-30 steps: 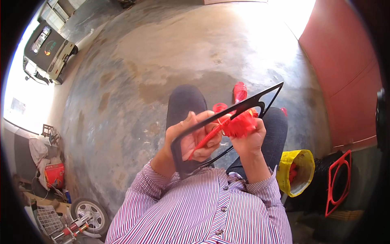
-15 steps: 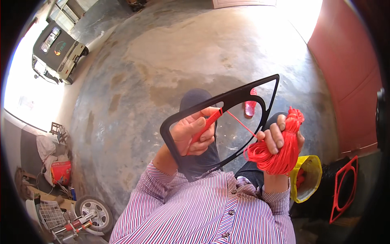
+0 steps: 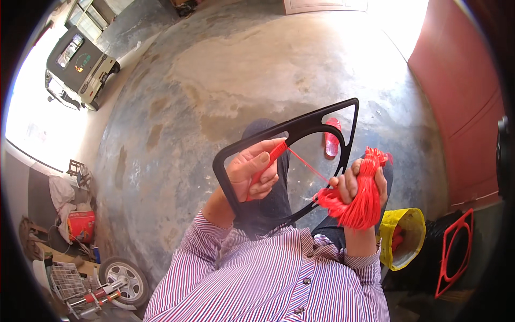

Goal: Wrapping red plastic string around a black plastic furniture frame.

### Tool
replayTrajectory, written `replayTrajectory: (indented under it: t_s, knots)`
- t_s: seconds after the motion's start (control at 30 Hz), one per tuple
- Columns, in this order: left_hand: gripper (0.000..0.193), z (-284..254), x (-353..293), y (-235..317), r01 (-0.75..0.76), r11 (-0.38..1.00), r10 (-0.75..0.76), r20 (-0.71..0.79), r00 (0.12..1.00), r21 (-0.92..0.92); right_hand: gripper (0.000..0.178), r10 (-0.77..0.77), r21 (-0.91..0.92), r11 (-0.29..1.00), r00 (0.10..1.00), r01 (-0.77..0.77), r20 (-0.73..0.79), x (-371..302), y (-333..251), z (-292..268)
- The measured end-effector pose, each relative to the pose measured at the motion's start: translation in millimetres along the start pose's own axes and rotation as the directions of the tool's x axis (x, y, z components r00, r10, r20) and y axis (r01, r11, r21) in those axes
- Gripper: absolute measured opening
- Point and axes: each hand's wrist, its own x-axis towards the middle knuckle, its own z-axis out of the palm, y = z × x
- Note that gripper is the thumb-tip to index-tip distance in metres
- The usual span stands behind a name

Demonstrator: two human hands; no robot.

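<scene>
A black frame [image 3: 315, 124], long with a pointed end and a ring-shaped opening, leans in front of my chest. My left hand [image 3: 249, 170] reaches through it, closed around a curved bar wrapped in red cord [image 3: 276, 154]. From the top of that wrapping a taut red strand [image 3: 307, 163] runs to my right hand [image 3: 350, 182]. My right hand is closed around a thick bundle of red cord [image 3: 365, 201], its loops hanging below the fingers. The bundle overlaps the frame's right side in this view.
A yellow bag [image 3: 388, 256] with red contents stands at my right, beside a red frame [image 3: 443, 268] of similar shape. A red slipper [image 3: 332, 145] lies on the concrete floor. At left are a wheel [image 3: 124, 282], a red box [image 3: 81, 226] and a dark three-wheeler [image 3: 75, 61].
My right hand and the cord bundle have moved left and slightly down, nearer the frame. The frame's pointed end has shifted a little left. My left hand keeps its grip.
</scene>
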Motion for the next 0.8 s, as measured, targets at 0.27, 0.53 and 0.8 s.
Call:
replayTrajectory:
  t_s: [0.27, 0.53, 0.8]
  knots:
    - [0.049, 1.5, 3.3, -4.9, 0.032, 0.999, -0.032, -0.006, 0.999, -0.010, 0.052, 0.083, -0.234, 0.961, 0.958, -0.150, -0.275, 2.8, 5.0, 32.8]
    - [0.093, 18.8, 11.3, -16.9, 0.173, 0.907, -0.129, 0.138, 0.982, -0.383, 0.065, 0.301, -0.936, 0.301, 0.950, -0.182, -0.088, 19.1, -2.1, 77.4]
    - [0.078, 32.0, 16.3, -34.3, 0.004, 0.995, 0.001, 0.047, 0.999, -0.101, 0.038, -0.148, -0.977, -0.044, 0.966, 0.207, 0.211, 26.0, 18.2, 80.7]
